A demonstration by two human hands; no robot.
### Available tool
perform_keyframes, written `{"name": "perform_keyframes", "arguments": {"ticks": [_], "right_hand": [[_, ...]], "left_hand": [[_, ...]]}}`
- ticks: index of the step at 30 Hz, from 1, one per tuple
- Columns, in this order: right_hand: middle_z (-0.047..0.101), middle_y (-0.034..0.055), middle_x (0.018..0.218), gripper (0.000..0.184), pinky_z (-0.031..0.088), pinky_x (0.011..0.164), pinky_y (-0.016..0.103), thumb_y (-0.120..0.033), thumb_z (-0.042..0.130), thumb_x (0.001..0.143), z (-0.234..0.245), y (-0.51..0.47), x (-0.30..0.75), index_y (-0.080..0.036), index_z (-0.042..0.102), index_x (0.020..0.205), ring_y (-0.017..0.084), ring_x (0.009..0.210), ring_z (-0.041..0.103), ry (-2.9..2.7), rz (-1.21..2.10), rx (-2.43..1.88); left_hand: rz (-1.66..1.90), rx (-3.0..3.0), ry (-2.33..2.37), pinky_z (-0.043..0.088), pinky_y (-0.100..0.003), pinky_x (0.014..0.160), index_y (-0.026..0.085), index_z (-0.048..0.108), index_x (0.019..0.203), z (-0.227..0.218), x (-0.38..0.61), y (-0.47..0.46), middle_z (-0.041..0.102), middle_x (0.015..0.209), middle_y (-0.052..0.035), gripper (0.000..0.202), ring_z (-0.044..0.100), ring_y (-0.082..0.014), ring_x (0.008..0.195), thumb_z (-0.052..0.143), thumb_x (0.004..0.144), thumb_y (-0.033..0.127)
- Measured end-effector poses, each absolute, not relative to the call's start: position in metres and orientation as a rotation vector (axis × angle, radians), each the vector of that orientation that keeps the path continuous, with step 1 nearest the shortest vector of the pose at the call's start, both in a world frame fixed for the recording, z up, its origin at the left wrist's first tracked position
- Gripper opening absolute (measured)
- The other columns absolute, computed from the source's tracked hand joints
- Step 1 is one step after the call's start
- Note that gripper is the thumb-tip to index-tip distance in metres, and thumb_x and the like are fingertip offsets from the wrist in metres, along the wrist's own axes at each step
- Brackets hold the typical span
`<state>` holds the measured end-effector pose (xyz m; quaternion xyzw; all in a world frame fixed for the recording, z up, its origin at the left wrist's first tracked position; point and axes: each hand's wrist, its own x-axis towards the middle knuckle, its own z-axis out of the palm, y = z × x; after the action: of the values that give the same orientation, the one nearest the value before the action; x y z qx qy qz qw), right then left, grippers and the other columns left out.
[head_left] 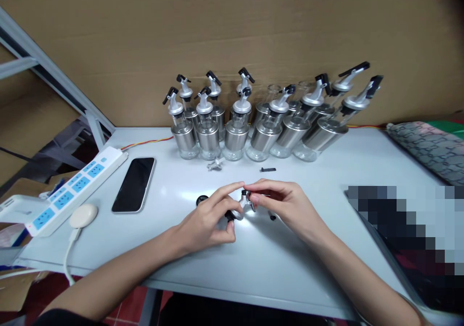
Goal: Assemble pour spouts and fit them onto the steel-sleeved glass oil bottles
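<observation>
My left hand (210,217) is closed around a silver bottle pourer (237,213) with black parts, its spout pointing up between the fingers. At the spout's right side, my right hand (286,198) pinches with thumb and fingertips. A thin, pin-like line shows by these fingers, but what they grip is mostly hidden. A round black piece (201,199) lies just behind my left hand, and a small black part (271,215) sits under my right. Farther back on the table are a loose silver piece (215,164) and a flat black lever (268,170).
Several glass bottles with steel sleeves (236,135), many topped by pourers, stand at the back against a cardboard wall (224,21). A phone (134,185), a power strip (78,186) and a white round charger (83,216) are left. Patterned fabric (431,145) lies right.
</observation>
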<state>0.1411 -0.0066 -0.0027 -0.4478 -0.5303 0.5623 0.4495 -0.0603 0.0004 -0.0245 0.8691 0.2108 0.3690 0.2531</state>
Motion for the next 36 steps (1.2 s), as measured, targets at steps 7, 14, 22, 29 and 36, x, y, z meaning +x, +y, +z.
{"name": "perform_keyframes", "arguments": {"ticks": [7,14,22,29,36], "right_hand": [[0.065,0.0001,0.064,0.019,0.05,0.059,0.024,-0.031,0.079,0.067,-0.0027,-0.0063,0.1381,-0.017,0.067,0.073,0.012,0.058,0.06,-1.201,1.478,-1.09],[0.066,0.0012,0.069,0.024,0.051,0.061,0.027,-0.035,0.079,0.066,-0.0008,-0.0073,0.138,-0.017,0.065,0.074,0.013,0.061,0.061,-1.214,1.518,-1.122],[0.064,0.0,0.068,0.024,0.05,0.064,0.026,-0.035,0.079,0.068,-0.0008,-0.0093,0.1374,-0.017,0.063,0.074,0.012,0.062,0.06,-1.19,1.563,-1.106],[0.064,-0.0015,0.074,0.029,0.05,0.067,0.024,-0.028,0.081,0.068,-0.0056,-0.0086,0.1385,-0.018,0.06,0.084,0.01,0.067,0.063,-1.12,1.781,-0.953],[0.068,0.0006,0.09,0.045,0.046,0.074,0.026,-0.026,0.079,0.07,-0.0076,-0.0114,0.1384,-0.023,0.051,0.106,0.011,0.076,0.063,-1.081,1.955,-0.83]], "left_hand": [[1.054,2.388,0.498,0.055,-0.027,0.077,0.016,0.049,0.099,-0.0258,-0.0598,0.0009,0.051,0.128,-0.0204,0.024,0.061,-0.0101,0.076,0.05,0.079,0.004],[1.099,2.405,0.495,0.055,-0.026,0.072,0.015,0.049,0.097,-0.0259,-0.0582,0.0007,0.053,0.125,-0.0212,0.021,0.058,-0.0091,0.073,0.05,0.08,0.004],[1.12,2.391,0.51,0.054,-0.025,0.072,0.016,0.049,0.094,-0.0277,-0.06,0.0012,0.056,0.121,-0.018,0.022,0.06,-0.0099,0.075,0.049,0.076,0.003],[1.146,2.356,0.537,0.054,-0.029,0.081,0.017,0.047,0.096,-0.0256,-0.0621,0.0025,0.058,0.12,-0.0184,0.025,0.059,-0.0199,0.11,0.048,0.075,0.004],[1.155,2.245,0.457,0.055,-0.031,0.083,0.018,0.047,0.09,-0.0244,-0.0606,0.0011,0.06,0.119,-0.0162,0.022,0.062,-0.0181,0.103,0.05,0.073,0.005]]}}
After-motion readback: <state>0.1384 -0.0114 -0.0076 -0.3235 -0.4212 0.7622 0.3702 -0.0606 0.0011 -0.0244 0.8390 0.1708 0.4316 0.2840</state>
